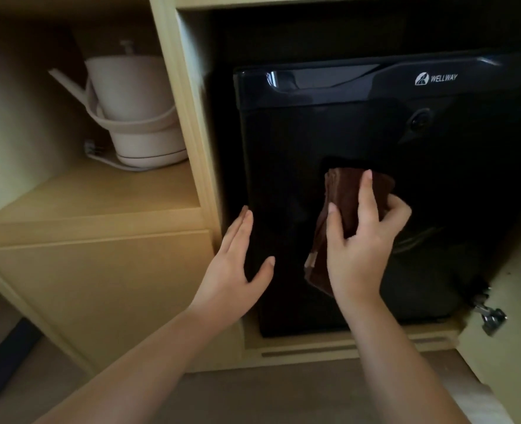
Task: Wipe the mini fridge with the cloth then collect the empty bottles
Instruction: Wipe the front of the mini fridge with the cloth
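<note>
A black mini fridge (375,127) with a white WELLWAY logo sits inside a wooden cabinet, its door shut. My right hand (360,240) presses a folded brown cloth (344,197) flat against the middle of the door. My left hand (237,258) rests open with fingers spread on the fridge's left edge, thumb on the door front. No bottles are in view.
A pale foldable kettle (130,111) on its base stands on a wooden shelf (100,194) to the left of the fridge. A closed drawer front (100,286) lies below it. The open cabinet door with a metal hinge (491,316) is at the right.
</note>
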Tool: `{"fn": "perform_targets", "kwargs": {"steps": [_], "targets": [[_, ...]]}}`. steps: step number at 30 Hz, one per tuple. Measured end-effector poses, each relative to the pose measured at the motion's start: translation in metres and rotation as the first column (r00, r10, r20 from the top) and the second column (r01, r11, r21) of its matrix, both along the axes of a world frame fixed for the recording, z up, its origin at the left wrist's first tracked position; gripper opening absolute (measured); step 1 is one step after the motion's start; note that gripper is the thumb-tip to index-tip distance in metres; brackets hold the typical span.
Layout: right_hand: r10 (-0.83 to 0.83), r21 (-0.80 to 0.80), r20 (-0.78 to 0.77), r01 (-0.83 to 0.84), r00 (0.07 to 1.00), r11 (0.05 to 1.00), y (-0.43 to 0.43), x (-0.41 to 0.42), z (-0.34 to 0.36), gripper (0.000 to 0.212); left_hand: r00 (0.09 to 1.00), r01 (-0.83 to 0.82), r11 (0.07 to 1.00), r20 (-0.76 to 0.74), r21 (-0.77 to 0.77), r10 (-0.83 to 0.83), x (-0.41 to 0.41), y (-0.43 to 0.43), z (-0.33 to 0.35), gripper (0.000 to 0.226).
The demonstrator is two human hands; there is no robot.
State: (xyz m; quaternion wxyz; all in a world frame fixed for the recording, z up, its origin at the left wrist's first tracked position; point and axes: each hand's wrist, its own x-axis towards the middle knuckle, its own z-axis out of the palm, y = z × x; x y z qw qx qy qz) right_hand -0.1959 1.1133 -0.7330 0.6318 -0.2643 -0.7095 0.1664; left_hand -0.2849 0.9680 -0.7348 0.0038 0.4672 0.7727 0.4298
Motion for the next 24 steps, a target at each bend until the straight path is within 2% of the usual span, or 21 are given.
{"fn": "perform_targets", "kwargs": {"steps": [4, 6, 8, 11, 15, 18, 24], "targets": [[0.122, 0.043, 0.116, -0.128, 0.986, 0.991, -0.023, -0.007, -0.047, 0.054, 0.998, 0.019, 1.000, 0.062, -0.012, -0.018, 0.001, -0.003, -0.002, 0.073], [0.200, 0.020, 0.185, -0.207, 0.962, 0.978, -0.033, -0.005, -0.071, 0.056, 0.995, 0.024, 1.000, 0.095, -0.018, -0.022, 0.000, -0.004, -0.003, 0.075], [0.213, -0.011, 0.213, -0.215, 0.954, 0.976, -0.034, -0.003, -0.081, 0.060, 0.992, 0.024, 1.000, 0.123, -0.017, -0.022, 0.000, -0.005, -0.002, 0.077], [0.233, -0.012, 0.144, -0.234, 0.962, 0.972, -0.029, -0.006, -0.063, 0.063, 0.988, 0.040, 0.999, 0.149, -0.008, -0.038, -0.001, -0.008, 0.000, 0.077], [0.134, 0.097, 0.043, -0.137, 0.990, 0.986, -0.024, -0.018, -0.020, 0.053, 0.988, 0.066, 0.998, 0.142, -0.023, -0.062, -0.003, -0.015, -0.004, 0.076], [0.070, 0.116, 0.020, -0.071, 0.997, 0.991, -0.027, -0.026, -0.016, 0.049, 0.986, 0.071, 0.997, 0.152, -0.007, -0.069, -0.005, -0.020, -0.005, 0.076], [0.138, 0.117, 0.278, -0.176, 0.951, 0.977, -0.047, -0.021, -0.080, 0.052, 0.985, 0.085, 0.995, 0.145, 0.048, -0.091, -0.004, -0.034, -0.005, 0.070]]}}
